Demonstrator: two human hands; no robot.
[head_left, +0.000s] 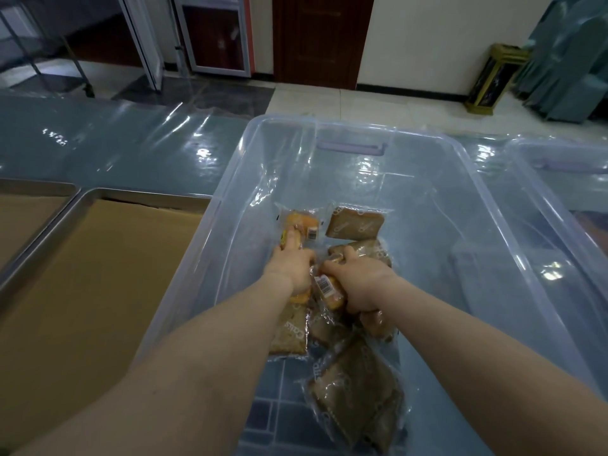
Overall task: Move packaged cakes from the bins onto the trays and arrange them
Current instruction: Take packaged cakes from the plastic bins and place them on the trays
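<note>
Clear plastic bin (332, 128): stands on the counter (115, 149), just right of the trays, with packaged cakes loose on its floor.
Left hand (291, 268): inside the bin, fingers curled round an orange cake (290, 242).
Right hand (357, 281): just beside the left, clenched on a barcoded orange cake (329, 289).
Brown cakes (357, 388): scattered under and around both hands — one more (355, 223) lies at the far end.
Metal tray (108, 196): lined with brown card, just left of the bin; a second tray (33, 185) lies beside it.
Second bin (559, 153): at the right edge.
</note>
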